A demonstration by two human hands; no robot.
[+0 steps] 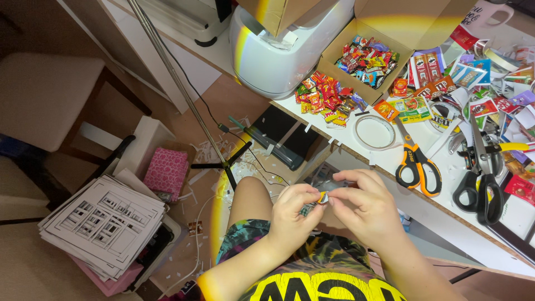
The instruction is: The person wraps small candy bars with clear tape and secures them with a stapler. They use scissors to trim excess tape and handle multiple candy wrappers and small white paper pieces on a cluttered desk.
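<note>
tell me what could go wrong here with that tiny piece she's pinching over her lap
The tiny folded piece, pinched between the left hand and right hand, sits over the lap, off the table; if dropped, it might vanish among the paper scraps on the floor. The orange scissors lie near the table's edge and could be knocked off.
</note>
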